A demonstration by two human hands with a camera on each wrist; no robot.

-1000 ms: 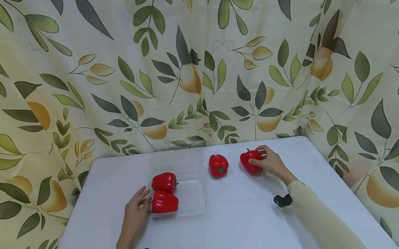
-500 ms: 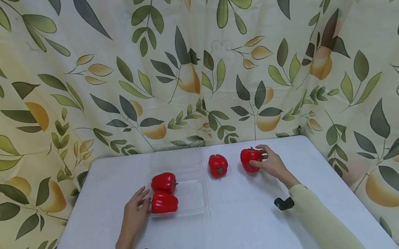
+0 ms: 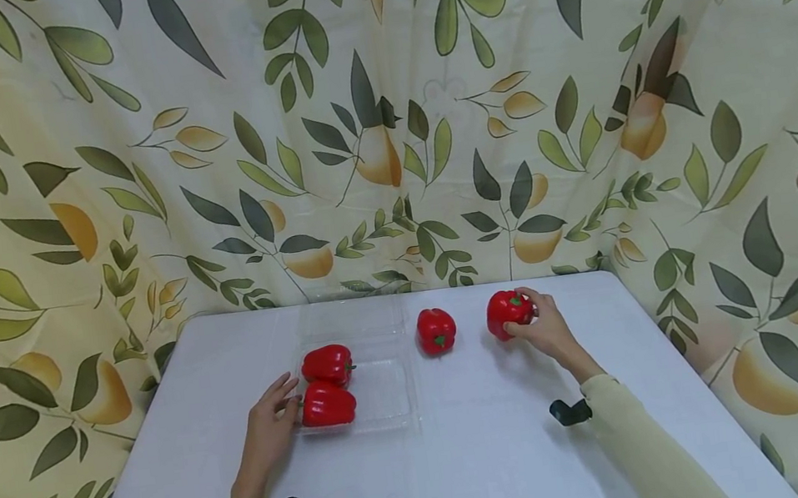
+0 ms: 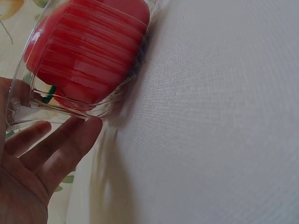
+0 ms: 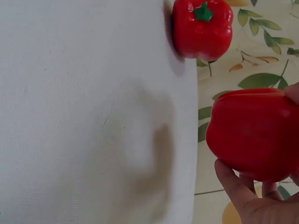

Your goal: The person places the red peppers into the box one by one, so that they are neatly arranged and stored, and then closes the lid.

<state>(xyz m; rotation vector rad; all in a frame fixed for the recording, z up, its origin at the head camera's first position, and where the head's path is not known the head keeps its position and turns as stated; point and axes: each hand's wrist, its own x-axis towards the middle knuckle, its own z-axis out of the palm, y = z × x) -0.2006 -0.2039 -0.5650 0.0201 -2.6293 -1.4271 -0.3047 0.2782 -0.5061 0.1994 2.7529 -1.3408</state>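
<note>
In the head view, my right hand (image 3: 547, 329) grips a red bell pepper (image 3: 506, 313) at the back right, thumb on its near side. The right wrist view shows this pepper (image 5: 254, 133) raised off the table, its stem hidden there. My left hand (image 3: 271, 430) rests at the left side of a clear plastic container (image 3: 388, 393), its fingers fairly straight. In the left wrist view, fingertips (image 4: 95, 125) touch the container's outer wall. Two red bell peppers lie on their sides in the container's left part, a rear one (image 3: 327, 365) and a front one (image 3: 328, 403).
Another red bell pepper (image 3: 437, 331) stands on the white table (image 3: 472, 458) between container and right hand, green stem facing forward. The container's clear lid (image 3: 351, 320) lies folded back behind it. A leaf-patterned curtain (image 3: 432, 152) hangs behind the table.
My right hand has lifted the bell pepper slightly and moved it a little to the right, turning its stem toward the camera. The left hand and the other peppers stay put.
</note>
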